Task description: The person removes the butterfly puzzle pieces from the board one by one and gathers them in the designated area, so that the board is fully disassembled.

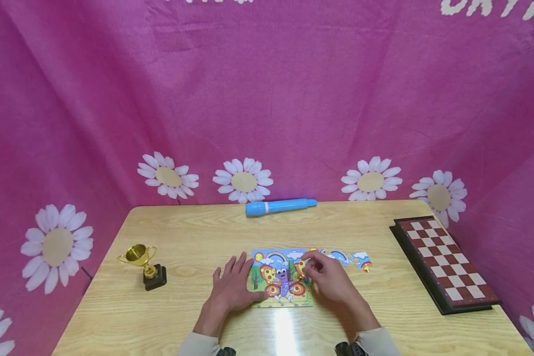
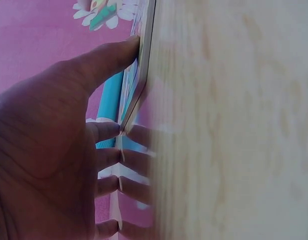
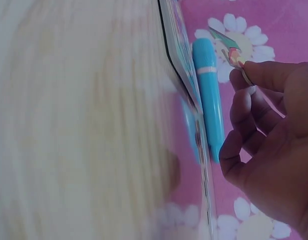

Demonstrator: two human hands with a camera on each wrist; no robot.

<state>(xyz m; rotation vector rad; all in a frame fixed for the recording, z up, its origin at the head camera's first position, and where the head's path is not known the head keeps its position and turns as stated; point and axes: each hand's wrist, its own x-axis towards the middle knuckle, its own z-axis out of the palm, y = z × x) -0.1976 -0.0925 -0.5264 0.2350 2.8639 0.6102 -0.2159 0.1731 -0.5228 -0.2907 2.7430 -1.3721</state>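
Observation:
A butterfly jigsaw puzzle [image 1: 279,257] on a thin board lies on the table before me. My left hand [image 1: 235,286] is at its left side, the thumb touching the near left edge and the other fingers spread, their tips on the table. Over the board's right part, my right hand [image 1: 333,283] pinches a puzzle piece [image 3: 236,57] between thumb and forefinger. In the right wrist view this piece is tilted and held up off the board, with green, red and yellow on it. Loose puzzle pieces [image 1: 362,259] lie right of the board, partly hidden by the right hand.
A blue marker-shaped tube [image 1: 285,205] lies at the table's back edge. On the left stands a gold trophy cup [image 1: 138,256] with a black base. A folded checkered game board [image 1: 447,262] lies at the right edge. A pink flowered cloth [image 1: 271,99] hangs behind.

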